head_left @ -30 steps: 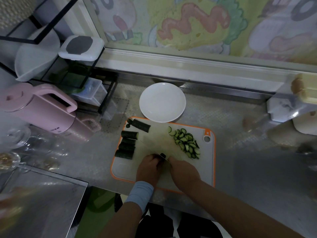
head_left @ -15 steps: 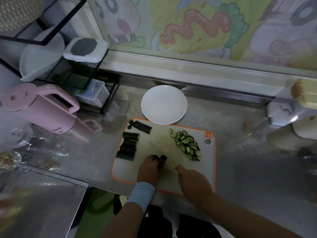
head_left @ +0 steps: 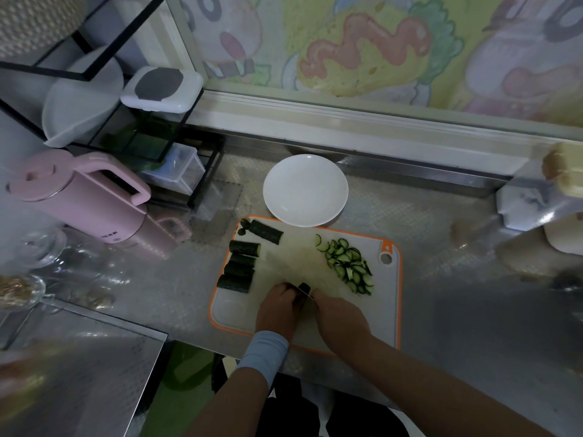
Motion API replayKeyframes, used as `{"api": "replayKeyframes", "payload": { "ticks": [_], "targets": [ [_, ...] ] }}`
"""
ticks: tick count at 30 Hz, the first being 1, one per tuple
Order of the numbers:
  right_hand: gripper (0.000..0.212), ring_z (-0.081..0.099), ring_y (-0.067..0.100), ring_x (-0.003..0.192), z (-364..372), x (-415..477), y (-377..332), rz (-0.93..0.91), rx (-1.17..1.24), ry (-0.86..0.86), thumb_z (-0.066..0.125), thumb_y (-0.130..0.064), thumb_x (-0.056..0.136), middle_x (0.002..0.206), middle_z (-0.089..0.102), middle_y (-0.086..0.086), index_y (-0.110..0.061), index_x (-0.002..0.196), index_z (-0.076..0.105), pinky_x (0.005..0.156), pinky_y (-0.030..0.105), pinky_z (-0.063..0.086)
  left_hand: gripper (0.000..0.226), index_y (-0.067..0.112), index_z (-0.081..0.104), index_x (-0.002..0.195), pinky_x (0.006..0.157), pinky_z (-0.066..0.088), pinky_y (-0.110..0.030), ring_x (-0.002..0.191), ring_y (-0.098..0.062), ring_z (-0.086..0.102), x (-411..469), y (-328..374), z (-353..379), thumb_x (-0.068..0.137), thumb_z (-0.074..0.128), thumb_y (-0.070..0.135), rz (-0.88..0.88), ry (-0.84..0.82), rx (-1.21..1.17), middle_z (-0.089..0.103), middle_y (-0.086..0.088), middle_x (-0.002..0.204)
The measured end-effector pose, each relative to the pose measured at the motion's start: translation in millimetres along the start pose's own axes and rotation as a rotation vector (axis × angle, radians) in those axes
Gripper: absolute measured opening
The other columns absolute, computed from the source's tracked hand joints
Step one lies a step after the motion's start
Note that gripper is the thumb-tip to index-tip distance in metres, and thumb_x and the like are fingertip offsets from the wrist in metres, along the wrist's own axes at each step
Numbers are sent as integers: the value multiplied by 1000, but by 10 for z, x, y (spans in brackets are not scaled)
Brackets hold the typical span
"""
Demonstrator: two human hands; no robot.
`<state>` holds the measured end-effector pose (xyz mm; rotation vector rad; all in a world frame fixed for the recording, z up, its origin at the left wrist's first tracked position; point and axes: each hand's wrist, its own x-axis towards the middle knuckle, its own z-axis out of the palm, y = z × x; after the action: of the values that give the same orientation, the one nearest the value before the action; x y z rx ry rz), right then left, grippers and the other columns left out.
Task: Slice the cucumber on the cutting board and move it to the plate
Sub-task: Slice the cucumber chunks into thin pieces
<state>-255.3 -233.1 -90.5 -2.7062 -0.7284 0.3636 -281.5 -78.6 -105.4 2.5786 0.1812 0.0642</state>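
Right hand (head_left: 342, 320) has moved back in from the right and now sits just beside the left hand (head_left: 277, 310), at the near middle of the board (head_left: 392, 310). Left hand has stayed in place. Its fingers curl down onto a short dark cucumber piece (head_left: 304, 288), which shows at the fingertips, between the two hands. Pale wristband (head_left: 265, 351) on the left wrist.

Right hand is seen knuckles up, index side touching or nearly touching the piece. Its fingers look curled under, but I cannot tell whether they grip anything, since the view is dim and the underside is hidden.

Four uncut chunks (head_left: 239, 266) lie on the left part of the board, skin dark. Three are stacked in a rough column and one is angled at the far left corner, with a tiny end bit beside it. Slices (head_left: 348, 266) lie in a loose heap on the right part of the board, running from the far middle toward the near right, well clear of both hands. One slice sits apart at the far end of the heap.

Plate (head_left: 305, 190) is white and round, just beyond the far edge of the board, its near rim overlapping that edge. No cucumber on it.

Board has an orange rim and a hang hole at the far right corner, and lies on a metal counter (head_left: 473, 279). Pink kettle (head_left: 79, 200) stands to the left, well apart from the board, with a black rack (head_left: 202, 171) behind it.
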Motion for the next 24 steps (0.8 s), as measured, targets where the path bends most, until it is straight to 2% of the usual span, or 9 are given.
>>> {"api": "replayKeyframes", "payload": {
  "ticks": [2,3,5,7,10,14,18,20,24],
  "targets": [
    [38,63,15,54,-113,-53,-46,-1,38,-24,70,-15,74,68,66,-1,-18,112,66,44,22,44,18,24,73,98,57,47,-25,75,-24,61,2,1,-8,81,66,25,-8,7,-10,68,-4,85],
    [36,66,20,63,-149,-73,-50,10,59,-17,61,-15,84,77,68,4,-17,120,62,51,25,45,17,24,73,97,57,48,-26,75,-24,61,6,-1,-10,81,67,25,-14,5,-18,68,-4,85],
    [36,65,28,81,-225,-141,-59,32,74,-57,42,-17,98,94,68,10,-17,134,50,62,29,39,18,22,74,96,55,50,-27,73,-25,62,11,-10,-5,80,66,26,-8,-2,-9,68,-6,83],
    [36,62,27,81,-278,-240,-31,30,60,-53,34,-21,101,94,66,8,-20,136,44,62,29,35,15,19,75,92,54,49,-26,70,-26,62,11,3,-10,81,67,26,-1,-5,7,68,-7,81],
    [35,62,24,76,-338,-345,38,49,57,-44,31,-24,102,87,66,4,-24,135,43,58,32,38,12,19,75,89,54,45,-22,69,-25,62,6,-7,4,79,70,24,5,14,0,67,-6,79],
    [35,59,22,69,-309,-379,85,60,89,-81,31,-24,102,81,64,2,-24,134,44,57,33,40,16,21,75,95,54,48,-25,72,-25,62,-4,-19,10,79,70,23,9,19,-11,68,-6,83],
    [32,62,27,84,-191,-245,46,66,93,-78,34,-22,100,96,66,7,-21,130,46,62,28,33,18,23,74,98,55,46,-23,73,-22,61,5,19,-11,81,72,20,-6,15,-39,67,-4,84],
    [30,63,31,87,-165,-170,-5,56,102,-69,38,-21,100,99,66,10,-18,128,49,64,30,36,20,23,74,99,54,46,-23,73,-22,61,-2,18,-3,80,72,19,-2,6,-20,67,-4,83],
    [32,67,31,79,-125,-71,-68,58,124,-66,47,-11,93,91,68,13,-11,124,57,64,33,48,24,21,72,105,62,42,-20,80,-23,59,-48,0,11,82,68,19,25,1,2,66,-5,89]
  ]
}}
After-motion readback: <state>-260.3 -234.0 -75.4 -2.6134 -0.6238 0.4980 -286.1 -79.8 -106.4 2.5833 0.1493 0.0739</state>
